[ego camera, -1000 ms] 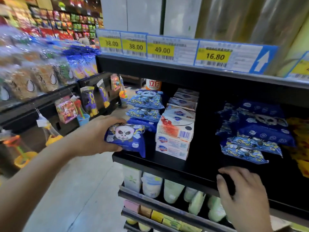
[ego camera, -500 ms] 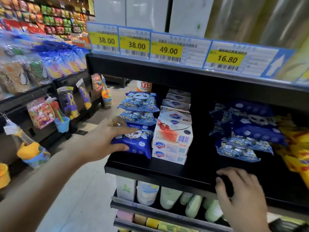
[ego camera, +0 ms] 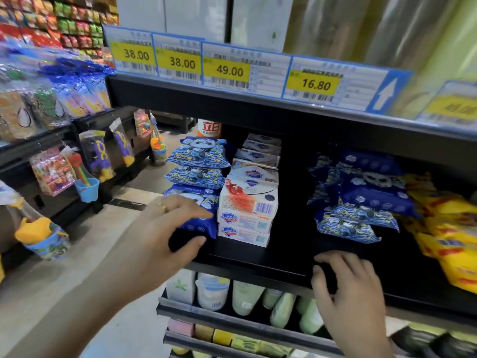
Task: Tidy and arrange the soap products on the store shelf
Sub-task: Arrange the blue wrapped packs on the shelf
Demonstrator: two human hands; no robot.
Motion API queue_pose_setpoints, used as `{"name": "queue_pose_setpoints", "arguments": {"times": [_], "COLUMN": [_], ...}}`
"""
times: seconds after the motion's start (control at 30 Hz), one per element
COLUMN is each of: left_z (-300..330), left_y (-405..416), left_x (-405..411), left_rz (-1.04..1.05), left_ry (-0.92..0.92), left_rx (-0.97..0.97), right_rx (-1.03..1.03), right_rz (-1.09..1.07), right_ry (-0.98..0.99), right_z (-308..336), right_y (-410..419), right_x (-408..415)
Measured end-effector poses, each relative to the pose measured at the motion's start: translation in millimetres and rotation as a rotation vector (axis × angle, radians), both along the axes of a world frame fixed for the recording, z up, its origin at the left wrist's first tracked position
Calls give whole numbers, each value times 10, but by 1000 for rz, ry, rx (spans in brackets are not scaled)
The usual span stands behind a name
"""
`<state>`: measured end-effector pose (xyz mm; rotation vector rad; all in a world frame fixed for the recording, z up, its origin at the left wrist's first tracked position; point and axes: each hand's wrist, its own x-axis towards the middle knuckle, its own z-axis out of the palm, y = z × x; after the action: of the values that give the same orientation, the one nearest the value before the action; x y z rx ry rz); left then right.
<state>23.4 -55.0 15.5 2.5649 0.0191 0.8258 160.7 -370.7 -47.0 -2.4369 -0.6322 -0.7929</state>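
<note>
My left hand [ego camera: 165, 228] grips a blue panda-print soap pack [ego camera: 200, 224], fingers on top and thumb at its front, at the left end of the black shelf [ego camera: 258, 264]. The pack lies at the bottom of a stack of similar blue packs [ego camera: 197, 153], against a stack of white boxed soaps [ego camera: 247, 202]. More white boxes stand behind. A loose pile of blue packs [ego camera: 361, 202] lies further right, next to yellow packs [ego camera: 444, 228]. My right hand [ego camera: 351, 288] holds the shelf's front edge, fingers curled over the top.
Yellow price tags [ego camera: 229, 71] line the rail of the shelf above. White and green bottles [ego camera: 247, 295] lie on the shelf below. Across the aisle floor to the left, a rack holds hanging toy packs [ego camera: 87, 161].
My left hand has carried the blue pack from in front of the shelf onto its left end, beneath the blue stack. My right hand stays on the shelf edge.
</note>
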Motion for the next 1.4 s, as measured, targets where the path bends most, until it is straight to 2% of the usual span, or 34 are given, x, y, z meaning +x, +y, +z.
{"name": "queue_pose_setpoints", "arguments": {"times": [0.2,0.33,0.5,0.67,0.83,1.13,1.27,1.4], "left_z": [-100,-166,-361,-530,-513,-468,-440,-359], "left_y": [-881,-1457,-1774,-1779,-1746,-1751,-1768,-1818], "left_x": [209,612,1006,1065,1089,1073,1073,1067], "left_rz": [-185,-222,-181,-138,-132,-139,-129,-131], "left_ry": [83,87,150,211,236,265,272,236], "left_rx": [-79,-45,-41,-16,-129,-248,-327,-526], "right_rx": [24,308,480,312,152,237,234,287], "right_rz": [85,195,75,7,149,236,245,273], "right_ry": [81,292,157,245,417,162,157,199], "right_z": [72,241,609,961,1075,947,941,867], "right_y": [-20,-260,-720,-975,-871,-838,-888,-965], "right_x": [-8,101,490,1010,1285,1284,1171,1016]}}
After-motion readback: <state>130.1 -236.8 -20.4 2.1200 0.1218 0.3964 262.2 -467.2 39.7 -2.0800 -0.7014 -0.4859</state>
